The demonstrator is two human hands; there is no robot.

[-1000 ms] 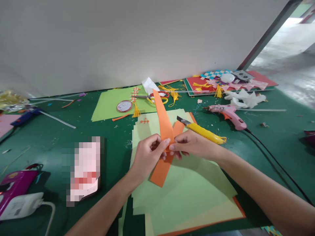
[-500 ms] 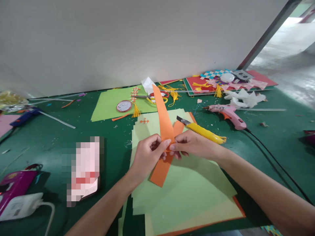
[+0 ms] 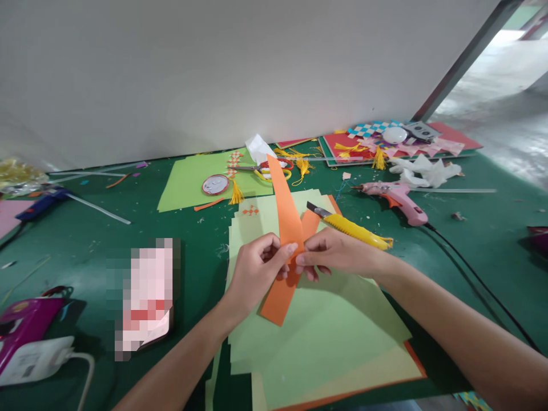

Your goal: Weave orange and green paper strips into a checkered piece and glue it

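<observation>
Between my two hands is an orange paper strip [image 3: 287, 208], its long end pointing up and away from me. My left hand [image 3: 262, 268] pinches its lower left edge, thumb on top. My right hand [image 3: 338, 251] grips the lower right edge between thumb and fingers. Beneath them another orange strip [image 3: 278, 305] lies slantwise on a stack of pale green paper sheets [image 3: 325, 342]. A yellow box cutter [image 3: 357, 230] with its dark blade showing rests just beyond my right hand. The fingertips behind the strip are partly hidden.
A pink glue gun [image 3: 398, 200] with a black cord lies at right. Scissors [image 3: 268, 170], yellow tassels [image 3: 303, 165] and a green sheet [image 3: 184, 180] are at the back. A blurred-out phone [image 3: 149, 291] and a white plug [image 3: 38, 359] lie at left.
The upper end of the held strip has tipped slightly down toward me. Both hands keep their grip in nearly the same place.
</observation>
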